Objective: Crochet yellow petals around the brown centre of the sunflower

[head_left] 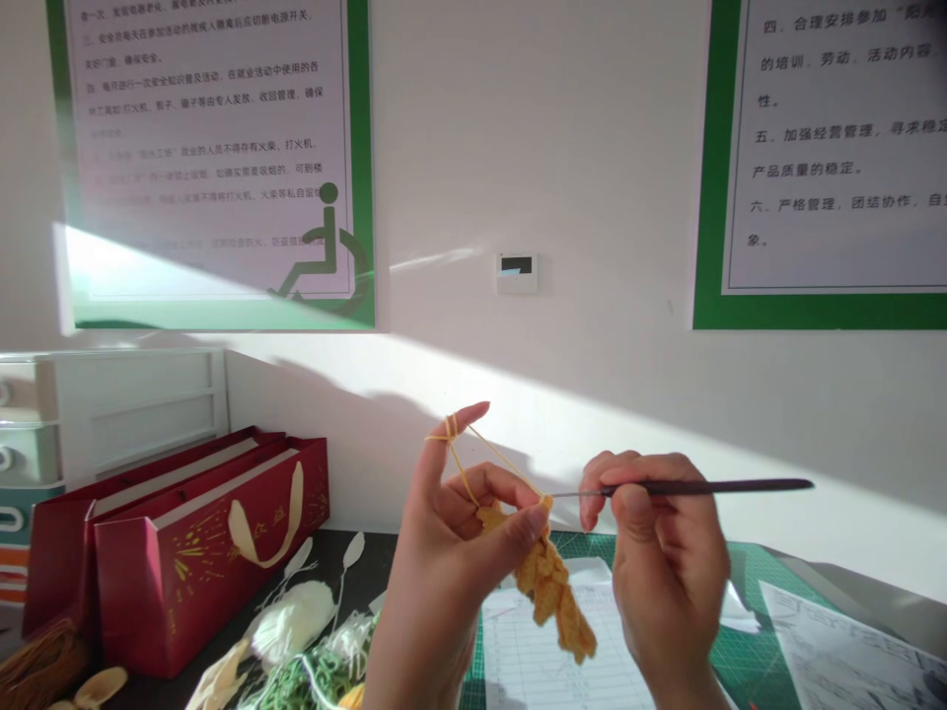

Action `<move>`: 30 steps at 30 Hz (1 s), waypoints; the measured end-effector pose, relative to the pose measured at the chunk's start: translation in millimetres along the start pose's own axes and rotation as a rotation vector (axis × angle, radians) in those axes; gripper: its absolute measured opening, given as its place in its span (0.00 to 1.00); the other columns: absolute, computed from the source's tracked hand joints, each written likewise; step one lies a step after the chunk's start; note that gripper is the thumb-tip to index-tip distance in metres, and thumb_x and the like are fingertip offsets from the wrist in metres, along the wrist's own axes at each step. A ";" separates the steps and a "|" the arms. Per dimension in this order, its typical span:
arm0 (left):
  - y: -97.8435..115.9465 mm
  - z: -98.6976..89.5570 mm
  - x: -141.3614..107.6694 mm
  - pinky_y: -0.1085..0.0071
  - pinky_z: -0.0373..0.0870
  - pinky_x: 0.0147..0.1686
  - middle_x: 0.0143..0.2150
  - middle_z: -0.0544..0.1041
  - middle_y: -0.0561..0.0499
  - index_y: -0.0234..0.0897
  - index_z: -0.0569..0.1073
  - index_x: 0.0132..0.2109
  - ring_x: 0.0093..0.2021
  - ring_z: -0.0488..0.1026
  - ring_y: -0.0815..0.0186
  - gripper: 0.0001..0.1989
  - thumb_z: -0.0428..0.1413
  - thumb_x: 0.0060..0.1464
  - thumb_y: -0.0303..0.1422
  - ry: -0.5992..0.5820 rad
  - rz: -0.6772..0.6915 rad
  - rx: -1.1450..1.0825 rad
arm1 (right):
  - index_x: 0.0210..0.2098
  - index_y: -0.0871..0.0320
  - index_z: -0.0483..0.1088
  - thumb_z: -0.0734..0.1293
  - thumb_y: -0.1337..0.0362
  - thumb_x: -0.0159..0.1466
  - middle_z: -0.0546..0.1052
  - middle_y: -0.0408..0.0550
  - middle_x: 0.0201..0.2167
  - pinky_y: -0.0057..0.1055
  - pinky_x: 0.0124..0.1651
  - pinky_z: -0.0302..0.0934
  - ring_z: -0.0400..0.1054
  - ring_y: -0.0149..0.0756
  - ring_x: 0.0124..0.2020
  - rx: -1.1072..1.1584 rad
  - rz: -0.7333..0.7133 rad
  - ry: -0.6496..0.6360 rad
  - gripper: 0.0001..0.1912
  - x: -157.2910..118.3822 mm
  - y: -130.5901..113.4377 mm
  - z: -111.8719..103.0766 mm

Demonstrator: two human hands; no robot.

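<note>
Far left: white plastic drawer unit (110,424), then red gift boxes (199,582) with cream ribbon handle (266,518), standing on a dark tabletop (370,557). Low in front, lying loose: brown yarn bundle (40,666), cream yarn ball (288,621), tangled green yarn (311,675). All below and left of the left wrist, not in the way.

Left hand (444,542): index finger raised, yellow yarn strand (480,454) wrapped round it; thumb and middle fingers pinching top edge of yellow crocheted piece (547,582). Piece hanging from that pinch, in the air between both hands, above the papers. Likely very light, soft, floppy and stretchy; best hold right at the top row, not the dangling end. Strand thin and taut, likely easy to slip off the fingertip.

Right hand (666,562): thumb and fingertips pinching dark-handled crochet hook (702,487) pencil-style, slim metal shaft pointing left, tip at the piece's top edge. Engagement with a stitch too small to tell. Hook looks light, smooth, a bit slippery.

Beneath: printed paper sheets (562,651) on green cutting mat (584,540). Further right: another printed sheet (836,641), well below the hands.
</note>
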State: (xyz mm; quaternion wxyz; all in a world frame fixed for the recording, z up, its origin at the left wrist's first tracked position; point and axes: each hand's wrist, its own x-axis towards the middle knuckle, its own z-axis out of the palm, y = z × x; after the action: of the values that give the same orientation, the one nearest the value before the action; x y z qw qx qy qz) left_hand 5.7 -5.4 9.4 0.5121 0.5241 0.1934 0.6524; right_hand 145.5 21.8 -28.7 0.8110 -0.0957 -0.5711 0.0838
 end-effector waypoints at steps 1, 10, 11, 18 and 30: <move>0.7 -1.0 0.6 0.75 0.70 0.29 0.28 0.79 0.55 0.40 0.61 0.68 0.27 0.71 0.69 0.44 0.71 0.48 0.23 -0.010 -0.016 -0.014 | 0.41 0.55 0.73 0.63 0.68 0.73 0.73 0.42 0.30 0.32 0.31 0.62 0.68 0.30 0.27 0.027 0.059 0.011 0.07 0.7 -0.4 0.5; -3.1 -5.2 6.1 0.73 0.69 0.32 0.29 0.79 0.54 0.37 0.68 0.63 0.29 0.73 0.68 0.39 0.73 0.45 0.23 -0.049 -0.062 -0.071 | 0.28 0.54 0.62 0.69 0.56 0.69 0.67 0.38 0.22 0.28 0.27 0.61 0.61 0.29 0.23 0.360 0.532 -0.055 0.17 7.2 3.9 10.7; -4.3 -4.4 6.0 0.72 0.70 0.33 0.30 0.79 0.53 0.38 0.69 0.62 0.30 0.74 0.67 0.38 0.73 0.45 0.23 -0.037 -0.054 -0.076 | 0.28 0.54 0.61 0.70 0.55 0.68 0.67 0.38 0.22 0.28 0.28 0.61 0.61 0.29 0.24 0.380 0.569 -0.067 0.18 6.1 4.3 12.5; -3.5 3.9 0.6 0.73 0.71 0.32 0.30 0.79 0.54 0.39 0.71 0.62 0.30 0.75 0.67 0.39 0.74 0.44 0.24 0.071 0.007 -0.037 | 0.31 0.53 0.62 0.69 0.57 0.69 0.70 0.39 0.27 0.28 0.31 0.62 0.62 0.28 0.25 0.270 0.469 -0.046 0.14 1.5 8.1 16.5; -8.0 -2.9 4.3 0.72 0.71 0.35 0.32 0.80 0.50 0.33 0.77 0.58 0.32 0.76 0.66 0.33 0.73 0.43 0.22 -0.142 -0.289 -0.293 | 0.45 0.53 0.75 0.67 0.73 0.68 0.77 0.45 0.32 0.39 0.33 0.66 0.70 0.37 0.32 -0.083 -0.362 -0.148 0.10 2.8 12.8 0.3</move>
State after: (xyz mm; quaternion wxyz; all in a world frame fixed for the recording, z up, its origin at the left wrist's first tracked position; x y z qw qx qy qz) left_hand 7.2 2.4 4.1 0.6835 0.4556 0.1330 0.5546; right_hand 145.8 34.9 -29.3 0.7641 -0.0185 -0.6398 -0.0802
